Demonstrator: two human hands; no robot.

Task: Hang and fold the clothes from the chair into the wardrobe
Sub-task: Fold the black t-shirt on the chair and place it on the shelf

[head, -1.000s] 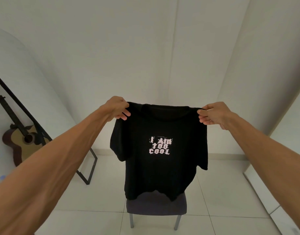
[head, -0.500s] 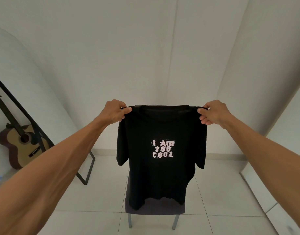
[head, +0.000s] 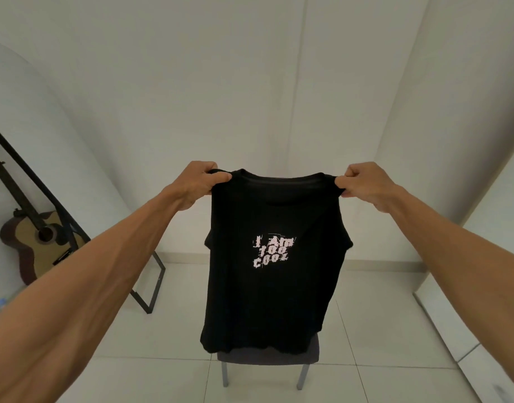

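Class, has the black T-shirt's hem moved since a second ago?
Yes: the T-shirt's hem now hangs slightly lower, covering more of the chair seat.

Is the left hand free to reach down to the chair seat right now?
Probably not yet: the left hand grips one shoulder of the black T-shirt, the right hand the other, and the shirt hangs in front of the chair seat.

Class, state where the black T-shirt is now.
Head view, centre: the black T-shirt hangs from the left hand and right hand, in front of the chair.
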